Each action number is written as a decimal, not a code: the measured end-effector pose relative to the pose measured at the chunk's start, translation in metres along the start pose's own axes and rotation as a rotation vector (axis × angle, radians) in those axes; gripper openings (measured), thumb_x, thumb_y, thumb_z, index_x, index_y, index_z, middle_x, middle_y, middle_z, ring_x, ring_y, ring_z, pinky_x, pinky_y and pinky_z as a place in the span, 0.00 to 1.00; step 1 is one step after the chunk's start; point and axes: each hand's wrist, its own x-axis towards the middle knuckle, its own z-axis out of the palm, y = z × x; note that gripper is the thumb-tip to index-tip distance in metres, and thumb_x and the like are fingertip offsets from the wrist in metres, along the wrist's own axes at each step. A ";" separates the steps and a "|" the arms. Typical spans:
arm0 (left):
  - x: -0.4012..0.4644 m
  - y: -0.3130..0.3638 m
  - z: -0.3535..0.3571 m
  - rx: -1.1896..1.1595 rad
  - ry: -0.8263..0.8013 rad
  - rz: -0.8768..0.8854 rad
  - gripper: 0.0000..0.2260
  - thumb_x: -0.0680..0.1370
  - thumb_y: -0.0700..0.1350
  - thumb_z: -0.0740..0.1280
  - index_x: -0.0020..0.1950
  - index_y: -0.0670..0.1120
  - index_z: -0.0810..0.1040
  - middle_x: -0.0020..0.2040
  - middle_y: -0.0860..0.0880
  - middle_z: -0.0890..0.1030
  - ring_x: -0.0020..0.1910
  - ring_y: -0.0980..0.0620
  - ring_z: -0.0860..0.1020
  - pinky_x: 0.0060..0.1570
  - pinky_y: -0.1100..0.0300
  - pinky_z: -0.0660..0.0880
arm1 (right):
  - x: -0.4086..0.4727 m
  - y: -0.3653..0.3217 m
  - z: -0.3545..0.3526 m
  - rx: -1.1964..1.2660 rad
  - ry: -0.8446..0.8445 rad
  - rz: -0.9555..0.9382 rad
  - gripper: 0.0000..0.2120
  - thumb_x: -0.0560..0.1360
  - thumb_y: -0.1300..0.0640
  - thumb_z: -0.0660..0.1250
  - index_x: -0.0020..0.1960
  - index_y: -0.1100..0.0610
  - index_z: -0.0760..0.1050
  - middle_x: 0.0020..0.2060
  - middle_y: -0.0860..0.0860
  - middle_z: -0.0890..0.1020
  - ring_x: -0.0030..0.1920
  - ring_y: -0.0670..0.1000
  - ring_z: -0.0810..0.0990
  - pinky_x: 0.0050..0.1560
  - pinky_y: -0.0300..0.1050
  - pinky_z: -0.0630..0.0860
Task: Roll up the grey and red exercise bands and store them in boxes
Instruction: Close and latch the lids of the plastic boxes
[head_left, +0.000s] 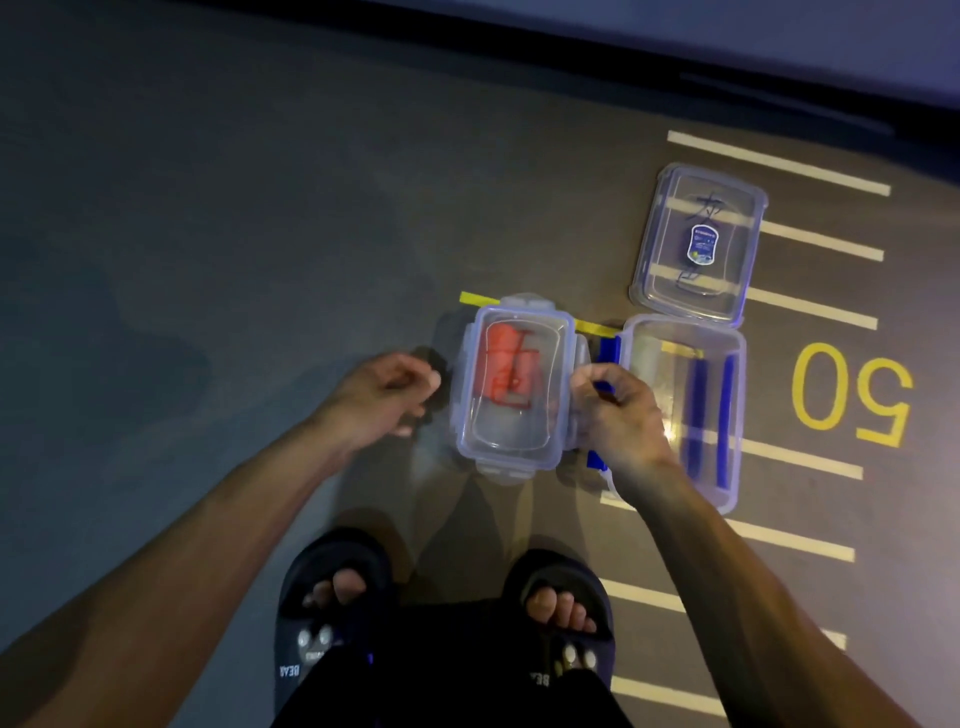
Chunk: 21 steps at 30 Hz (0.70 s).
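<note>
The red band (506, 364) lies rolled inside a clear plastic box (467, 415) with its lid on, on the floor ahead of my feet. My right hand (621, 415) is at this box's right side, its curled fingers pinching the side latch (579, 379). My left hand (384, 389) hovers just left of the box with its fingers curled and holds nothing. To the right stands a second clear box (735, 415), open, with the pale grey rolled band (644, 358) in its far left corner. Its loose lid (649, 249) lies on the floor beyond it.
My feet in dark slides (332, 597) stand close behind the boxes. White floor lines (810, 306), a yellow "50" (852, 400), and blue (608, 348) and yellow tape (478, 299) mark the floor around the boxes. A dark wall base (623, 57) runs along the far edge.
</note>
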 end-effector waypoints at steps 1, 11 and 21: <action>0.009 0.005 0.004 0.017 0.030 0.038 0.03 0.81 0.44 0.68 0.54 0.49 0.78 0.49 0.50 0.81 0.42 0.52 0.78 0.39 0.60 0.76 | 0.001 0.003 0.000 -0.027 0.011 0.010 0.06 0.82 0.56 0.66 0.51 0.57 0.80 0.47 0.57 0.85 0.49 0.60 0.85 0.47 0.64 0.84; 0.073 0.044 0.027 0.252 0.022 0.266 0.09 0.79 0.48 0.72 0.47 0.64 0.82 0.49 0.52 0.85 0.48 0.53 0.83 0.53 0.54 0.81 | 0.024 0.000 0.000 -0.335 0.078 0.028 0.04 0.80 0.53 0.66 0.46 0.48 0.77 0.43 0.53 0.85 0.43 0.56 0.86 0.48 0.56 0.84; 0.080 0.044 0.021 0.238 -0.003 0.269 0.09 0.77 0.44 0.75 0.47 0.61 0.84 0.28 0.60 0.79 0.30 0.60 0.77 0.38 0.63 0.72 | 0.050 -0.023 0.013 -0.323 0.047 -0.148 0.12 0.80 0.69 0.63 0.60 0.62 0.79 0.46 0.51 0.84 0.47 0.48 0.79 0.43 0.25 0.70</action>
